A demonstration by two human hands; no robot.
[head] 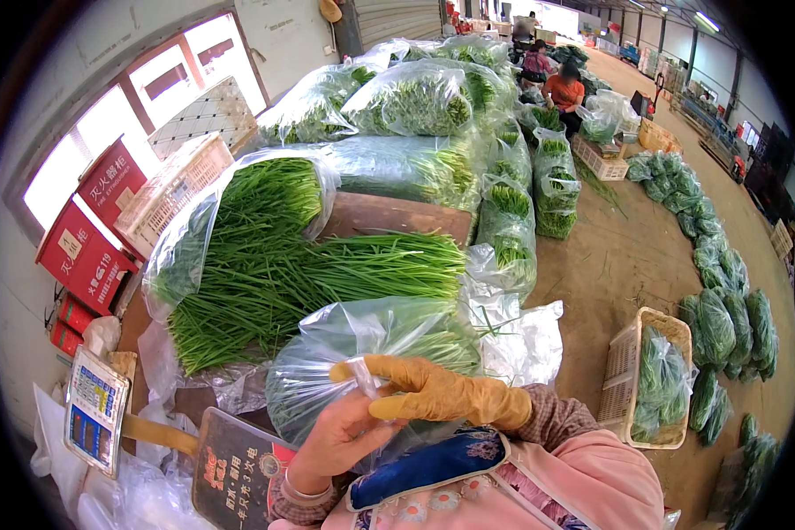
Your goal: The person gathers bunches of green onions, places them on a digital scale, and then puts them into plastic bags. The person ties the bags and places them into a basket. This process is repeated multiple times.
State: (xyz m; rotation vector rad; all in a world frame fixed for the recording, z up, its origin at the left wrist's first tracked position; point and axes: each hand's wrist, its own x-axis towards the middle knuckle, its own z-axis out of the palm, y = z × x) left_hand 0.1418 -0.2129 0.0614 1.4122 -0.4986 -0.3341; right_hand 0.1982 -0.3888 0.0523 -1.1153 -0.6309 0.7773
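Observation:
A clear plastic bag of green chives point(371, 331) lies right before me, its mouth gathered into a twisted neck. My right hand point(430, 391), in a yellow rubber glove, has thumb and fingers closed around that neck. My bare left hand point(348, 430) is just below and touches the bag's neck; whether its fingers grip the plastic is hard to tell. Loose chives point(252, 291) are heaped beyond the bag, partly inside a large open plastic bag point(195, 245).
A digital scale display point(96, 411) and its platform point(238, 470) stand at the left. Bagged chives point(404, 99) are stacked ahead. On the floor at right are a plastic crate point(619, 377) and green bundles point(715, 324). A person in orange point(565, 89) sits farther off.

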